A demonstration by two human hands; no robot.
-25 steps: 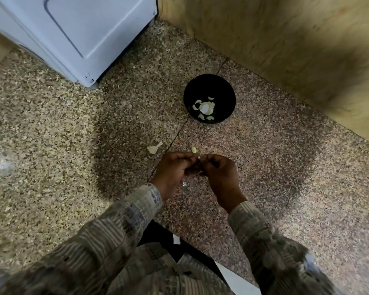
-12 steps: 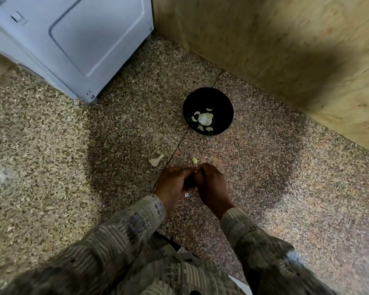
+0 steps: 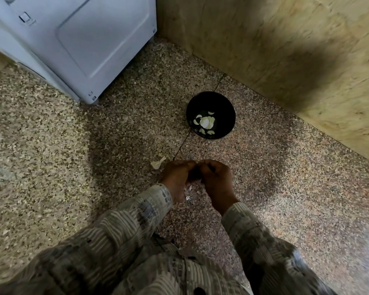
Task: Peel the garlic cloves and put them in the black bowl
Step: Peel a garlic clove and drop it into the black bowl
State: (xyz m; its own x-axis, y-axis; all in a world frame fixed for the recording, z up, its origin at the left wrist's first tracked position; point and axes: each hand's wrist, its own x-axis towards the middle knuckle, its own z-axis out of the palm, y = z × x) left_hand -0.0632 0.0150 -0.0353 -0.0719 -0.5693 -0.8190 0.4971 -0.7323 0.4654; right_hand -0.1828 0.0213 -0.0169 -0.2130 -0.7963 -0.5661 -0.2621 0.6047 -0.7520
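The black bowl (image 3: 219, 103) stands on the speckled floor ahead of me, holding a garlic head and several pale cloves (image 3: 207, 122). My left hand (image 3: 176, 177) and my right hand (image 3: 216, 179) meet fingertip to fingertip just short of the bowl, both curled around something small. That thing is hidden between my fingers; in the earlier frames a pale garlic clove showed there. A loose piece of garlic (image 3: 158, 163) lies on the floor beside my left hand. Small bits of skin (image 3: 188, 192) lie under my wrists.
A white appliance (image 3: 77, 45) stands at the back left. A wooden panel wall (image 3: 285, 50) runs along the back and right, close behind the bowl. Open floor spreads to the left and right of my hands.
My hands have closed tighter together and the pale clove tip between them no longer shows. The view has tilted, so the bowl sits lower in frame.
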